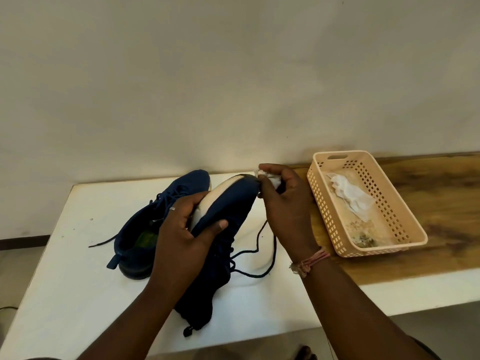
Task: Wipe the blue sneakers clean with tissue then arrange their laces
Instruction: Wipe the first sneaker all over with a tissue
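Left hand (185,229) grips a blue sneaker (228,219) tilted on its side, toe pointing away; right hand (283,201) pinches crumpled tissue (271,178) against the toe.

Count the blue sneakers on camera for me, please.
2. One blue mesh sneaker is held tilted in the left hand, its toe against the white tissue wad in the right hand. The other blue sneaker rests on the white table behind it.

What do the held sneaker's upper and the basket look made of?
Held sneaker: upper looks like matte navy knit or mesh fabric; it creases softly under the left hand. Sole looks like off-white foam or rubber, uncertain. Basket: peach moulded plastic, judging by its uniform perforated walls and cut-out handle.
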